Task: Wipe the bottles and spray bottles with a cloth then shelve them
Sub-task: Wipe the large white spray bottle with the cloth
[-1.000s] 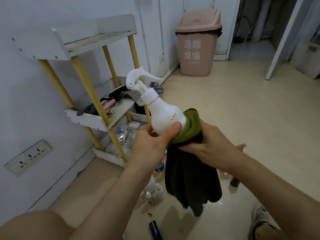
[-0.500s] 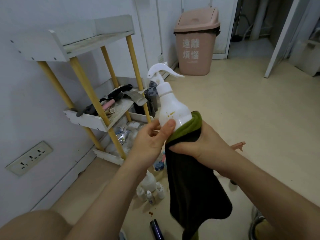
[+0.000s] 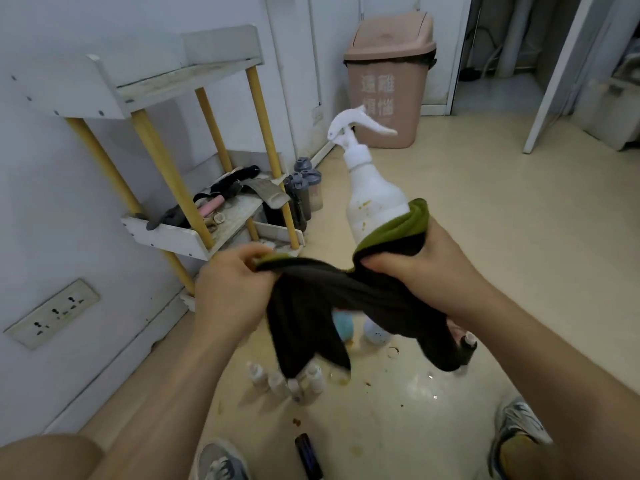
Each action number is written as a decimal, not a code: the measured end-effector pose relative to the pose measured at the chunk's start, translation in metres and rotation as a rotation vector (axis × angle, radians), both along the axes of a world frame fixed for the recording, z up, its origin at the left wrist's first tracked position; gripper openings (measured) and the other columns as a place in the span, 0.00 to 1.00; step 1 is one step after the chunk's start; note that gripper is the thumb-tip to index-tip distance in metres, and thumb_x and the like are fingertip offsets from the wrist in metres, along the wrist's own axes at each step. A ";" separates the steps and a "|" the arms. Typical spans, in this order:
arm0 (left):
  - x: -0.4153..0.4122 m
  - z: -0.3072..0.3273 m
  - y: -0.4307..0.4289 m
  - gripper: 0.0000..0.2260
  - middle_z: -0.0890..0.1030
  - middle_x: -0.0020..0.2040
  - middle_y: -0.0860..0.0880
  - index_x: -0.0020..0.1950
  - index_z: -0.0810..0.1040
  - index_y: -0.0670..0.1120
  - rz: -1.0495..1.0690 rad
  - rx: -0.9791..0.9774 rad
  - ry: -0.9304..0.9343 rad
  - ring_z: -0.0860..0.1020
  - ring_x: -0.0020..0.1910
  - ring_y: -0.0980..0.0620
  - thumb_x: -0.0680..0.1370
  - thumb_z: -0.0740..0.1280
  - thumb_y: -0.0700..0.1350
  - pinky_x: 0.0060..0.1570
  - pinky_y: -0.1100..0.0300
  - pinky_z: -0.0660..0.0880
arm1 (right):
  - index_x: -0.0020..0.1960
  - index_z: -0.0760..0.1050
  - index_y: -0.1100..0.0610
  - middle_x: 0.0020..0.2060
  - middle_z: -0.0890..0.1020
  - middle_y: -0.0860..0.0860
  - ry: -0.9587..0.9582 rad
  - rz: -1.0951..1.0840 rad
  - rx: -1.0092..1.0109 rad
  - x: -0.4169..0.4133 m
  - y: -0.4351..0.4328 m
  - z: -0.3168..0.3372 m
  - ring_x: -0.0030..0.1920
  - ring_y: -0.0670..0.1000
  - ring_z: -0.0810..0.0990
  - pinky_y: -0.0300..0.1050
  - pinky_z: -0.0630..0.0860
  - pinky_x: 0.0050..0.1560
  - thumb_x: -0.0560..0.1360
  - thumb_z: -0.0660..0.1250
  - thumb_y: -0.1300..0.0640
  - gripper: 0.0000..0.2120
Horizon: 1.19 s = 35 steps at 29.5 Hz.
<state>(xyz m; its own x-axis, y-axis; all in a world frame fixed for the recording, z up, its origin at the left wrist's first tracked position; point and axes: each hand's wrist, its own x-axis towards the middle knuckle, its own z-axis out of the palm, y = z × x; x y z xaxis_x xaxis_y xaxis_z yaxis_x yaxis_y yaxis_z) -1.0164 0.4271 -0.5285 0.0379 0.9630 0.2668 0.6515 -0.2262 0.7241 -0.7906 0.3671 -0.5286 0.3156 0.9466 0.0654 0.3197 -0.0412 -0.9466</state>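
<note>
White spray bottle (image 3: 375, 199): base wrapped in cloth (image 3: 349, 299) (green-edged), clenched by right hand (image 3: 429, 271). Left hand (image 3: 232, 289) pinches the cloth's free end. No legible label.

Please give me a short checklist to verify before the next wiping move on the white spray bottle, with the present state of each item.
1. Right hand grips the lower part of the spray bottle through the cloth: ok.
2. Left hand pinches a free edge of the cloth: ok.
3. Bottle body is clean: not ok, yellowish spots show on it.
4. Bottle is upright, nozzle at the top: ok, slightly tilted.
5. Top tier of the shelf has room: ok as far as seen, the part in view is bare.
6. Small bottles on the floor stay clear of the hanging cloth: cannot tell.
</note>
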 end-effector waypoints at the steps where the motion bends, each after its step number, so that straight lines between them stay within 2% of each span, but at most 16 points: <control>1: 0.003 0.012 -0.003 0.11 0.82 0.37 0.58 0.45 0.82 0.53 -0.060 -0.006 -0.244 0.81 0.40 0.58 0.77 0.68 0.36 0.41 0.58 0.79 | 0.55 0.72 0.43 0.48 0.82 0.42 -0.016 0.025 -0.012 -0.004 0.001 -0.002 0.51 0.44 0.81 0.48 0.79 0.53 0.55 0.77 0.40 0.31; 3: 0.014 0.028 -0.012 0.08 0.84 0.43 0.61 0.54 0.80 0.45 -0.326 -0.163 -0.726 0.82 0.48 0.61 0.78 0.66 0.36 0.50 0.59 0.80 | 0.56 0.71 0.43 0.49 0.82 0.43 -0.038 0.068 -0.008 -0.014 0.003 -0.006 0.50 0.45 0.81 0.50 0.79 0.52 0.56 0.76 0.41 0.30; 5: 0.025 0.024 -0.018 0.12 0.85 0.52 0.53 0.61 0.76 0.44 -0.478 -0.300 -0.930 0.82 0.56 0.52 0.77 0.66 0.42 0.55 0.54 0.79 | 0.59 0.72 0.46 0.49 0.83 0.45 -0.013 0.082 0.016 -0.025 0.005 -0.010 0.51 0.47 0.82 0.54 0.80 0.52 0.57 0.74 0.42 0.32; 7: 0.031 0.016 -0.020 0.14 0.84 0.56 0.49 0.62 0.77 0.45 -0.507 -0.248 -0.907 0.81 0.59 0.50 0.77 0.65 0.37 0.55 0.55 0.79 | 0.58 0.73 0.48 0.47 0.84 0.47 0.047 0.066 0.025 -0.031 0.009 -0.013 0.49 0.48 0.83 0.55 0.81 0.52 0.56 0.73 0.43 0.31; 10: 0.029 0.016 -0.018 0.20 0.85 0.55 0.47 0.59 0.80 0.44 -0.532 -0.062 -0.821 0.81 0.59 0.49 0.76 0.61 0.25 0.56 0.57 0.78 | 0.60 0.72 0.46 0.49 0.83 0.46 0.073 0.037 0.016 -0.032 0.015 -0.011 0.50 0.49 0.83 0.56 0.81 0.52 0.58 0.74 0.39 0.32; 13: 0.033 0.015 -0.023 0.18 0.84 0.55 0.55 0.59 0.81 0.50 -0.572 0.097 -0.672 0.80 0.60 0.55 0.74 0.70 0.32 0.60 0.61 0.76 | 0.61 0.69 0.45 0.51 0.83 0.45 0.038 0.032 0.022 -0.036 0.016 -0.010 0.52 0.49 0.82 0.56 0.80 0.52 0.61 0.72 0.31 0.34; 14: 0.037 0.012 -0.024 0.20 0.82 0.58 0.58 0.62 0.79 0.56 -0.567 0.134 -0.573 0.78 0.62 0.58 0.74 0.73 0.38 0.62 0.63 0.74 | 0.61 0.68 0.45 0.51 0.83 0.45 0.029 0.036 0.025 -0.040 0.013 -0.010 0.51 0.49 0.82 0.56 0.80 0.52 0.63 0.71 0.32 0.32; 16: 0.045 0.004 -0.023 0.25 0.74 0.66 0.66 0.70 0.69 0.64 -0.545 0.202 -0.419 0.70 0.68 0.64 0.76 0.70 0.49 0.66 0.67 0.68 | 0.60 0.66 0.47 0.50 0.82 0.47 0.036 0.035 0.038 -0.051 0.008 -0.008 0.50 0.51 0.82 0.56 0.80 0.51 0.68 0.70 0.37 0.27; 18: 0.051 -0.002 -0.019 0.26 0.66 0.71 0.68 0.74 0.59 0.63 -0.529 0.214 -0.509 0.64 0.73 0.65 0.79 0.65 0.49 0.69 0.66 0.65 | 0.61 0.64 0.51 0.49 0.81 0.50 0.010 0.024 0.059 -0.061 0.002 -0.003 0.48 0.53 0.82 0.55 0.80 0.49 0.72 0.69 0.41 0.25; 19: 0.051 -0.003 -0.018 0.27 0.65 0.74 0.64 0.75 0.58 0.61 -0.521 0.185 -0.617 0.64 0.74 0.63 0.79 0.64 0.48 0.71 0.63 0.64 | 0.62 0.63 0.53 0.49 0.81 0.51 -0.012 0.019 0.081 -0.065 0.000 0.000 0.48 0.54 0.81 0.55 0.79 0.48 0.72 0.69 0.41 0.26; 22: 0.048 0.001 -0.013 0.28 0.73 0.71 0.51 0.74 0.65 0.55 -0.457 -0.014 -0.981 0.72 0.71 0.51 0.76 0.70 0.51 0.71 0.47 0.67 | 0.68 0.58 0.55 0.52 0.80 0.52 -0.063 0.044 0.163 -0.076 -0.004 0.005 0.50 0.55 0.81 0.57 0.79 0.49 0.67 0.67 0.34 0.39; 25: 0.044 0.006 -0.008 0.40 0.78 0.66 0.44 0.71 0.72 0.46 -0.372 -0.218 -1.179 0.76 0.66 0.43 0.64 0.78 0.61 0.69 0.41 0.69 | 0.71 0.55 0.51 0.58 0.78 0.52 -0.113 0.114 0.167 -0.080 -0.005 0.004 0.56 0.55 0.80 0.57 0.79 0.53 0.63 0.67 0.34 0.43; 27: 0.042 0.008 -0.005 0.40 0.80 0.63 0.44 0.66 0.77 0.46 -0.294 -0.231 -1.200 0.78 0.64 0.43 0.59 0.79 0.64 0.68 0.42 0.69 | 0.71 0.55 0.49 0.59 0.77 0.51 -0.096 0.174 0.161 -0.078 -0.003 0.002 0.58 0.53 0.79 0.56 0.79 0.55 0.62 0.67 0.33 0.44; 29: 0.039 0.008 -0.002 0.30 0.82 0.60 0.44 0.59 0.82 0.48 -0.270 -0.177 -1.153 0.79 0.62 0.43 0.63 0.78 0.63 0.67 0.41 0.70 | 0.71 0.55 0.48 0.61 0.77 0.48 -0.042 0.238 0.165 -0.075 -0.002 0.003 0.59 0.51 0.78 0.54 0.78 0.57 0.61 0.67 0.33 0.44; 31: 0.038 0.008 -0.002 0.20 0.83 0.58 0.44 0.54 0.84 0.50 -0.285 -0.170 -1.100 0.80 0.60 0.43 0.70 0.71 0.62 0.65 0.41 0.72 | 0.71 0.56 0.49 0.62 0.77 0.47 0.034 0.289 0.169 -0.071 0.000 0.003 0.61 0.48 0.78 0.52 0.77 0.60 0.62 0.68 0.36 0.43; 35: 0.034 0.013 -0.011 0.28 0.84 0.56 0.44 0.61 0.80 0.47 -0.349 -0.399 -1.067 0.82 0.58 0.44 0.71 0.68 0.65 0.60 0.46 0.76 | 0.72 0.57 0.47 0.63 0.77 0.42 0.147 0.346 0.159 -0.067 0.004 0.004 0.63 0.44 0.76 0.50 0.75 0.64 0.65 0.72 0.44 0.40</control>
